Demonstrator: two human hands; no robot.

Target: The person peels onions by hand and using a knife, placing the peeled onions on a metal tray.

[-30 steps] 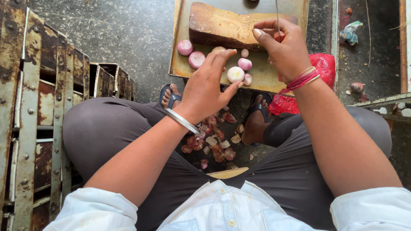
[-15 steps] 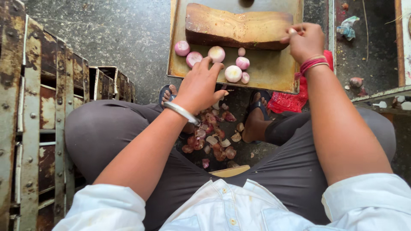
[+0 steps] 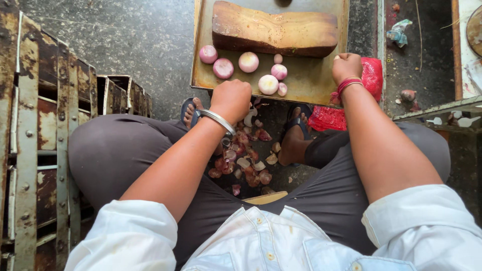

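Head view, looking down at a seated person's lap. The left hand [image 3: 232, 99], fingers curled into a loose fist, hovers at the tray's [image 3: 311, 80] near edge, whether it holds anything is hidden. Peeled onions [image 3: 248, 62] lie on the tray at its 12 o'clock. The right hand [image 3: 346, 66], fingers closed, rests on the tray's right edge, below the wooden block [image 3: 273, 30].

- Peeled onions [image 3: 248, 61]: seven pale pink-white bulbs of mixed size, lying loose on the metal tray [image 3: 311, 85], clustered just in front of the wooden block [image 3: 275, 30].
- Largest bulbs: cut faces turned upward, rings visible.
- Smallest bulbs: at the cluster's right, nearest the block's middle.
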